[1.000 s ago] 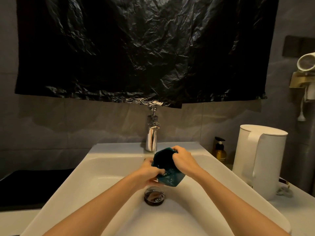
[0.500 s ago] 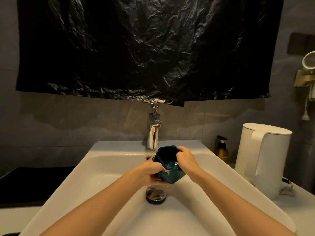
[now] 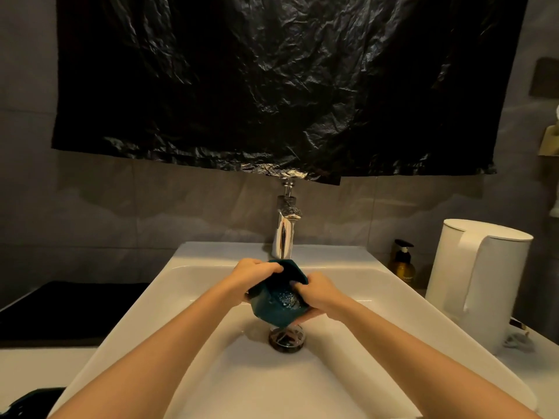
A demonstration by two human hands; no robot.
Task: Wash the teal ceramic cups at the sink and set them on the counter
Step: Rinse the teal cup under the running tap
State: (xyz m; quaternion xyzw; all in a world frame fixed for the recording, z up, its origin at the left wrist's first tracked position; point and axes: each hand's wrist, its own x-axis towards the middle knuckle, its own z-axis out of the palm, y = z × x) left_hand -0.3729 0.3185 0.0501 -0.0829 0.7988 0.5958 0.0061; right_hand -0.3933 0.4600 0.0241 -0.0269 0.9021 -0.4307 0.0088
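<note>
There's one teal ceramic cup [image 3: 273, 302] at frame centre, faceted and dark-glazed. It's tilted, mouth turned up toward the camera, droplets glinting inside, and it's held clear above the bowl of the white sink [image 3: 211, 255].

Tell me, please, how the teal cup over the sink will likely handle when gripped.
Likely slippery: droplets glisten on the teal cup, which the left hand and right hand both grip. Probably rigid and fairly heavy for its size, being faceted ceramic. Likely to chip if dropped into the hard white sink.
</note>
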